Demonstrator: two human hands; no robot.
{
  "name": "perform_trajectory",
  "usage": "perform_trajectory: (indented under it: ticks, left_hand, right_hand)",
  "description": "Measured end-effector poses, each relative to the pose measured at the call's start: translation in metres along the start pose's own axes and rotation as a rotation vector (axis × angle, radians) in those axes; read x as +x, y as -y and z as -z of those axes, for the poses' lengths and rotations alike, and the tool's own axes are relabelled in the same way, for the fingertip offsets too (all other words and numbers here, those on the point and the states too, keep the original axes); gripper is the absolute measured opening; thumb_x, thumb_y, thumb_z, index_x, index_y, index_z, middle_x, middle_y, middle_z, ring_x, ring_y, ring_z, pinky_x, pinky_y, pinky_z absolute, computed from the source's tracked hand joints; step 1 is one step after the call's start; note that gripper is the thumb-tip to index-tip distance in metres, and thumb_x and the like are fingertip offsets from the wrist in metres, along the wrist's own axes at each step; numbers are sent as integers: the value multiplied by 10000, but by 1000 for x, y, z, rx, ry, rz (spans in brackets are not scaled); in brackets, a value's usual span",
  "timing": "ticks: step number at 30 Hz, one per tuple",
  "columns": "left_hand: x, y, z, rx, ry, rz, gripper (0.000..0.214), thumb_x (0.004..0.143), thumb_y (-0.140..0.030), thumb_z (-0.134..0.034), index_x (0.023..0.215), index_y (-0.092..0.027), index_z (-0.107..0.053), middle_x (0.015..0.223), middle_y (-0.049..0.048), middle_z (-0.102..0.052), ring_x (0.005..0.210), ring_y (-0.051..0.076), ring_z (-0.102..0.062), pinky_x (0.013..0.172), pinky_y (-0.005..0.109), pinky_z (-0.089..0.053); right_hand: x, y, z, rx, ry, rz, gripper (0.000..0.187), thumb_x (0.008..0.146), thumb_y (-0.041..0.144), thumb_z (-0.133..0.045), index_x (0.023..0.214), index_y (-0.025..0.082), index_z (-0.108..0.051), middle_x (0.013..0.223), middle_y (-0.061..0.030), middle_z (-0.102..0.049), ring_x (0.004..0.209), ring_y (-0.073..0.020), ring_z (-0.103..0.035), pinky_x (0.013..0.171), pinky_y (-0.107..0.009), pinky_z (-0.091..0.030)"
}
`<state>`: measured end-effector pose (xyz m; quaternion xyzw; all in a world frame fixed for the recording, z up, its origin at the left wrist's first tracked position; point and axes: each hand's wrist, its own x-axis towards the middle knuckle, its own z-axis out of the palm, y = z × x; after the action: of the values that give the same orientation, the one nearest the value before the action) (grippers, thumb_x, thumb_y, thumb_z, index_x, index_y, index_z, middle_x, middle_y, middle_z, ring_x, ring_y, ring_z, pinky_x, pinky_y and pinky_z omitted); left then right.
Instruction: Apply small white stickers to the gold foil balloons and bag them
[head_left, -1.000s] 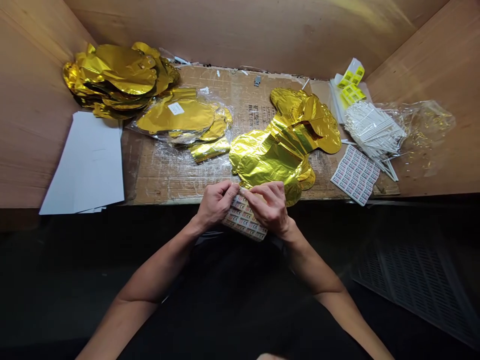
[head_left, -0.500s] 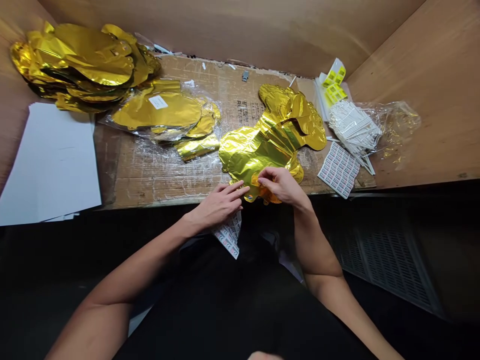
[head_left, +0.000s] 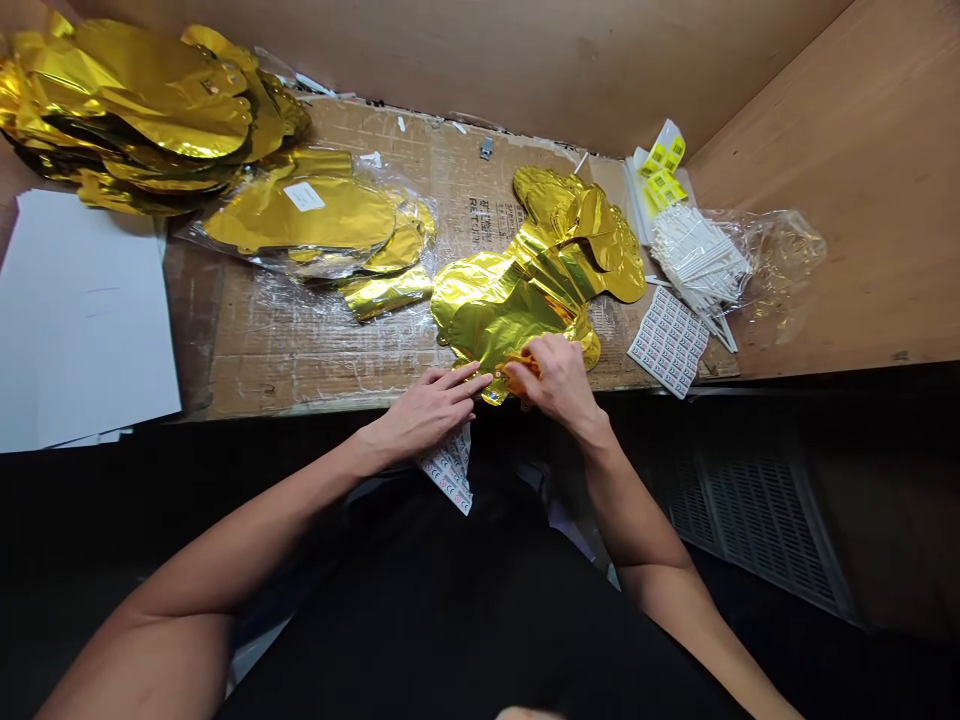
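Note:
A gold foil balloon [head_left: 502, 325], flat and uninflated, lies on top of other gold foil pieces at the front edge of the cardboard. My left hand [head_left: 431, 412] rests at its lower left edge, index and middle fingers stretched onto the foil. From under that hand hangs a sheet of small printed CE stickers [head_left: 451, 473], its upper end hidden by my fingers. My right hand [head_left: 559, 380] is closed with thumb and fingers pinched on the balloon's lower edge, where the foil folds and shines orange. Whether a sticker is between those fingertips is hidden.
Gold foil balloons [head_left: 150, 100] are piled at the far left, behind white paper sheets [head_left: 82, 310]. Bagged foil balloons [head_left: 300, 225] lie left of centre. White sticks [head_left: 697, 255], yellow labels [head_left: 665, 165] and another sticker sheet [head_left: 670, 340] are at right. Wooden walls [head_left: 847, 190] enclose the surface.
My right hand has turned and closed down lower on the balloon's edge, folding the foil there. My left hand stays at about the same spot. The whole view has shifted slightly.

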<state>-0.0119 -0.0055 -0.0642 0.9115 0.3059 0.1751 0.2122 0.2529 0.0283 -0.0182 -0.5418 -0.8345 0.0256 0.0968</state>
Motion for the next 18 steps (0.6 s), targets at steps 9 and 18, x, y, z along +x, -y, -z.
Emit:
perform_trajectory:
  ticks: [9, 18]
  left_hand:
    - [-2, 0, 6, -50, -43, -7, 283, 1108, -259, -502, 938, -187, -717, 1587, 122, -613, 1552, 322, -503, 1169, 500, -416]
    - [13, -16, 30, -257, -227, 85, 309, 1101, -325, -482, 893, -197, -672, 1463, 147, -692, 1352, 284, -641, 1151, 465, -495]
  right_hand:
    - [37, -35, 26, 670, 270, 17, 363, 1025, 447, -604, 784, 179, -651, 754, -9, -603, 727, -155, -516, 708, -298, -378]
    - [87, -50, 57, 884, 590, -43, 528, 918, 680, -649, 815, 163, -675, 621, 51, -436, 550, -91, -298, 532, -266, -220]
